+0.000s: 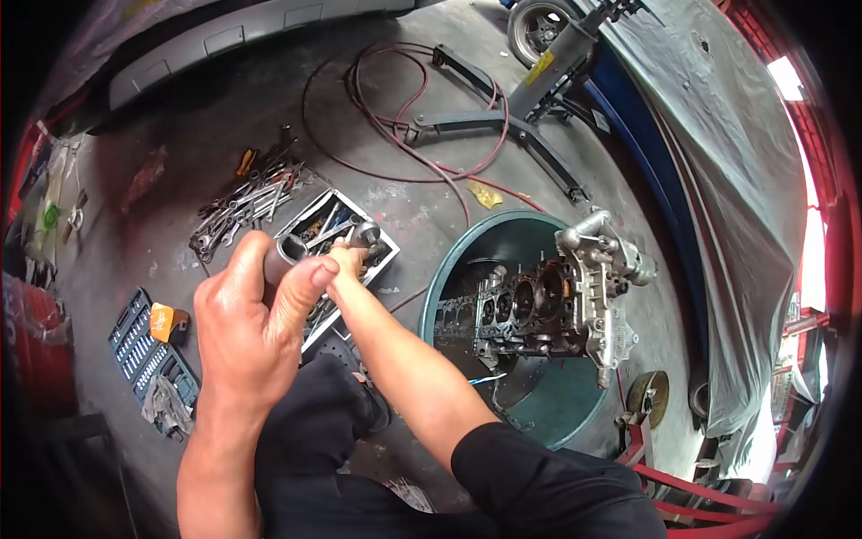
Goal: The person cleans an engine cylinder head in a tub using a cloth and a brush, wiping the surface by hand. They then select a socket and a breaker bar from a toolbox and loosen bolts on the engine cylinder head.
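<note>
Close to the camera, my left hand (247,328) is closed around a dark grey metal cylinder with a hollow end (289,249), which looks like a large socket. Beyond it my right hand (347,259) reaches over the open toolbox (384,260), its fingers closed. A rounded dark metal piece (365,234) shows at those fingertips, apparently in their grip; its kind is unclear. Loose tools, among them a wrench (334,233), lie inside the toolbox. My left hand and right forearm hide part of the box.
Wrenches (242,211) lie piled left of the toolbox. A socket set case (144,346) with an orange box (167,321) sits farther left. An engine block (530,301) stands at the green tub (429,310). A red hose (359,171) coils near the engine stand's legs (467,119).
</note>
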Available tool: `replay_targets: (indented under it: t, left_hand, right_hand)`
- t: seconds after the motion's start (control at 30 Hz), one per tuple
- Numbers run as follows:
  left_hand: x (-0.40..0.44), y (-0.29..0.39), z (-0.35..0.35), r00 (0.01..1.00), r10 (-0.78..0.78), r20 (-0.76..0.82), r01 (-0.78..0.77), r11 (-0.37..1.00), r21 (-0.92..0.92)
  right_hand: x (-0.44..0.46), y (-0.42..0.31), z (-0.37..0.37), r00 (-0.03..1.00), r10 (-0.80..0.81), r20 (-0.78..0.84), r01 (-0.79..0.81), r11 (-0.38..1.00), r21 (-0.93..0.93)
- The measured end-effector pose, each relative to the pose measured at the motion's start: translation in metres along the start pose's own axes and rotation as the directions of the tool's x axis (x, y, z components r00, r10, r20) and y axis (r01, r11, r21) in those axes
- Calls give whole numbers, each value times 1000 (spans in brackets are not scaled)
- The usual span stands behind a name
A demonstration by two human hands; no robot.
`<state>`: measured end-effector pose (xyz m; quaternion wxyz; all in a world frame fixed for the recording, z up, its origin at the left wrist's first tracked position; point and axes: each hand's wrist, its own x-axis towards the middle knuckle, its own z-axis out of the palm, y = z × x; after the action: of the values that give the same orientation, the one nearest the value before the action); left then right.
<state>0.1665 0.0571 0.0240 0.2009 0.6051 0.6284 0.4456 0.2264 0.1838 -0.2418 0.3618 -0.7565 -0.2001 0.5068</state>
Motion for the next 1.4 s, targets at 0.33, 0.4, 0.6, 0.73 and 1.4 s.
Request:
replay_targets:
  t: [0.33, 0.4, 0.6, 0.73, 1.4]
  left_hand:
    - [1, -2, 29, 982, 140, 126, -150, 985, 80]
    - [-1, 3, 35, 975, 173, 137, -187, 977, 101]
    - [-11, 33, 65, 911, 168, 375, -223, 969, 108]
    - [-45, 99, 107, 825, 403, 396, -400, 911, -95]
    - [-55, 102, 199, 897, 233, 377, -238, 971, -33]
  right_hand:
    - [13, 15, -9, 808, -194, 557, 11, 949, 314]
    - [-18, 14, -38, 749, -343, 567, 86, 899, 430]
    - [-154, -16, -190, 653, -566, 503, 443, 825, 352]
    - [-175, -25, -272, 535, -800, 271, 783, 590, 196]
    - [22, 1, -537, 871, -362, -332, 411, 166, 896]
